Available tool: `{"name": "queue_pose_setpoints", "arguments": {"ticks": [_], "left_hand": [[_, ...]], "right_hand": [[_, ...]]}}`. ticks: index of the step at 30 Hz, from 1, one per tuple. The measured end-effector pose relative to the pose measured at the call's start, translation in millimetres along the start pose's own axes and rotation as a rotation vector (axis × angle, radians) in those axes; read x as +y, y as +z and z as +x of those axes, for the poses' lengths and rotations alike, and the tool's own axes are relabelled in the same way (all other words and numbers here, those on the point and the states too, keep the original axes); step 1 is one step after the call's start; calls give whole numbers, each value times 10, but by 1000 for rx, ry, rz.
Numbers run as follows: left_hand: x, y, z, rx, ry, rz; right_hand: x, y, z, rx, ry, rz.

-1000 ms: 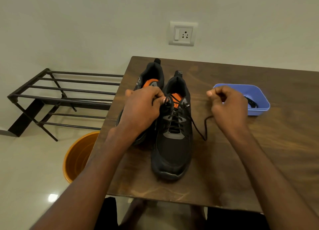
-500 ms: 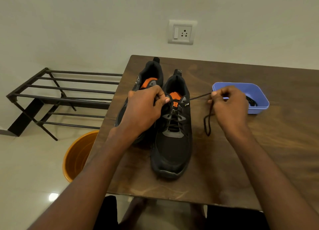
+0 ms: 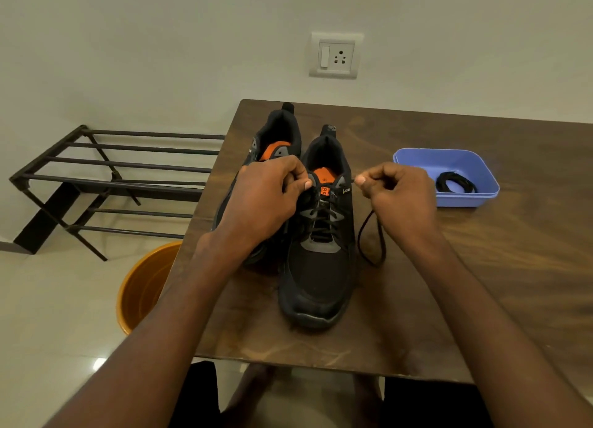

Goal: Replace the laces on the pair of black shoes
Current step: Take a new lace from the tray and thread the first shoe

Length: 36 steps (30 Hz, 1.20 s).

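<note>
Two black mesh running shoes with orange insoles stand side by side on the dark brown wooden surface [image 3: 481, 299], toes toward the person. The nearer black shoe [image 3: 317, 267] sits between the two hands; the second black shoe [image 3: 276, 138] lies partly hidden behind the left hand.

Left hand [image 3: 266, 199]: fingers curled, thumb and forefinger pinched together at the top eyelets on the shoe's left side. Whether a lace end sits in that pinch cannot be told.

Right hand [image 3: 398, 196]: fingers curled, thumb and forefinger pinching the thin black lace [image 3: 369, 238] just right of the shoe's collar. Below this hand the lace hangs in a slack loop that reaches the surface beside the shoe. Lacing crosses the lower eyelets.

Just right of the right hand, a shallow blue plastic tray [image 3: 417, 158] holds a coiled black lace [image 3: 455, 183].

Left of the left hand, off the surface: a black metal bar rack [image 3: 122, 164] against the wall, and an orange plastic bucket [image 3: 141, 289] on the pale tiled floor. Beyond both hands, a white wall socket [image 3: 335, 55].
</note>
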<state>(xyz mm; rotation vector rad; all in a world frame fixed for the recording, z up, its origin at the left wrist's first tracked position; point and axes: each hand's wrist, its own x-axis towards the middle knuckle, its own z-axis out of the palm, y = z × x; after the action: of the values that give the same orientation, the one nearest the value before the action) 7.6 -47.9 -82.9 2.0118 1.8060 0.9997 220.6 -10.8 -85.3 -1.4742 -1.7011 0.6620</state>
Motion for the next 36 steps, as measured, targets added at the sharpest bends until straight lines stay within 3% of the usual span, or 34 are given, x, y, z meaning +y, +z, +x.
{"name": "queue_pose_setpoints", "arguments": {"ticks": [6, 9, 13, 16, 19, 24, 30, 33, 36], "left_hand": [[20, -45, -16, -25, -60, 0], [46, -97, -16, -41, -120, -53], [146, -207, -22, -66, -140, -154], [262, -288, -16, -112, -198, -301], [365, -358, -7, -209, -357, -459], [438, -417, -61, -315, -390, -608], [390, -393, -57, -231, -329, -521], [385, -389, -53, -225, -309, -429], [365, -404, -36, -148, -320, -423]], "right_hand": [[-47, -20, -25, -160, 38, -46], [-173, -92, -72, -302, 96, 45], [-408, -144, -195, -485, -18, 167], [-523, -41, -304, -445, -240, 152], [-565, 116, -378, -278, -405, -93], [-630, 234, -462, -138, -263, -175], [-599, 255, -418, -94, 158, 210], [-617, 158, -350, -159, 350, 415], [-645, -2, -323, -254, 426, 671]]}}
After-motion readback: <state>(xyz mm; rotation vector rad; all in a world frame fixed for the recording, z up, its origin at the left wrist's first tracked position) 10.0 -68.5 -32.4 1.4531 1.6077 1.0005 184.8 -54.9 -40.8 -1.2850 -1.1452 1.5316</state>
